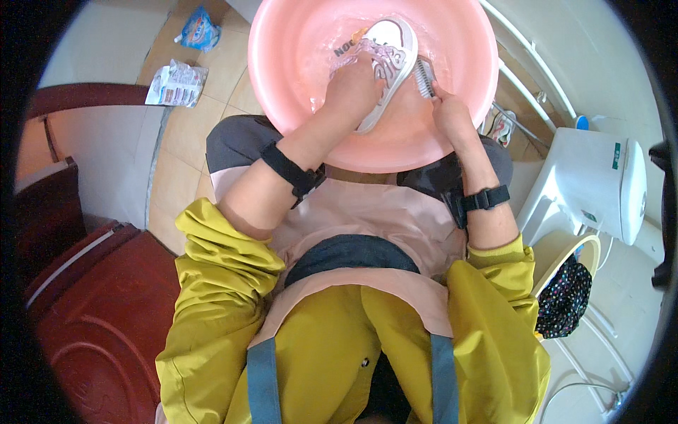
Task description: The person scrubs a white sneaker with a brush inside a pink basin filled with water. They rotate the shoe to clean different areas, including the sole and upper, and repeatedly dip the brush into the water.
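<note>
A large pink plastic basin (381, 153) stands before me with water in it. My left hand (356, 87) grips a white and pale purple sneaker (389, 95) by its upper, toe pointing away from me, above the basin's floor. Just right of the shoe's sole, my right hand (449, 108) holds a scrub brush (425, 78) with pale bristles. Brush and sole lie close together; whether they touch I cannot tell. Dark letters and an orange patch show on the basin floor beside the shoe. The fingertips of my left hand are partly hidden.
A blue pouch (200, 31) and a white printed bag (177, 85) lie on the tiled floor at upper left. A dark red door (116, 318) is at lower left. To the right are white pipes (529, 95), a white cistern (588, 180) and a cream basin (545, 259) holding dotted black cloth (564, 299).
</note>
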Tool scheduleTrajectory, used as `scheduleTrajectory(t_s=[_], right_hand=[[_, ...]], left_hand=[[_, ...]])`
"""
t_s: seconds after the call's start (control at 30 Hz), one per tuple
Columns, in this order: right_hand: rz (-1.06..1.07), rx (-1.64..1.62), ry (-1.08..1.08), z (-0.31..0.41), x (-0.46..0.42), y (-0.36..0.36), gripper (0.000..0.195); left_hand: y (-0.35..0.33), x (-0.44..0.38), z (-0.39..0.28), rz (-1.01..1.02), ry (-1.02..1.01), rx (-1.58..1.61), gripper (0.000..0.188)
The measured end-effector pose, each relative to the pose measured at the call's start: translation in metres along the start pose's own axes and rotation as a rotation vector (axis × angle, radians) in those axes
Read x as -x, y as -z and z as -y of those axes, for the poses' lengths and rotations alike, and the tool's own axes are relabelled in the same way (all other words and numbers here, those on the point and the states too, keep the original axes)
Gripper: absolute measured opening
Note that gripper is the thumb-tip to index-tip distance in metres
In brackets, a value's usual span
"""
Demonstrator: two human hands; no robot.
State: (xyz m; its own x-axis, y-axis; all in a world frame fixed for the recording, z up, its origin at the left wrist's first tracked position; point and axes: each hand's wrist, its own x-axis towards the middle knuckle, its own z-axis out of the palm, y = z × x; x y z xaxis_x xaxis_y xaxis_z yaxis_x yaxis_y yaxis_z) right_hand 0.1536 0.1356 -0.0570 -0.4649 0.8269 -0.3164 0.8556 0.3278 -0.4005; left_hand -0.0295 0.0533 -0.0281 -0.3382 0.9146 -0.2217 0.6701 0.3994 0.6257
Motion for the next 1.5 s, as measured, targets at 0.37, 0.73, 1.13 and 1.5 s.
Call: scheduleTrajectory(t_s=[0.37,0.73,1.13,1.5], right_hand=[[-0.305,-0.029,0.198,0.041,-0.016,-0.01,0.047],[-0.249,0.068,0.183,0.03,-0.013,-0.029,0.047],[-0.172,-0.008,0.215,0.017,-0.033,-0.027,0.05],[-0.11,0.058,0.117,0.033,0.008,-0.021,0.05]], left_hand=[[-0.05,-0.043,0.014,-0.016,-0.293,-0.499,0.061],[-0.054,-0.057,0.031,-0.066,-0.399,-0.527,0.05],[-0.056,-0.065,0.036,0.045,-0.435,-0.657,0.051],[-0.055,-0.075,0.042,0.018,-0.395,-0.496,0.048]])
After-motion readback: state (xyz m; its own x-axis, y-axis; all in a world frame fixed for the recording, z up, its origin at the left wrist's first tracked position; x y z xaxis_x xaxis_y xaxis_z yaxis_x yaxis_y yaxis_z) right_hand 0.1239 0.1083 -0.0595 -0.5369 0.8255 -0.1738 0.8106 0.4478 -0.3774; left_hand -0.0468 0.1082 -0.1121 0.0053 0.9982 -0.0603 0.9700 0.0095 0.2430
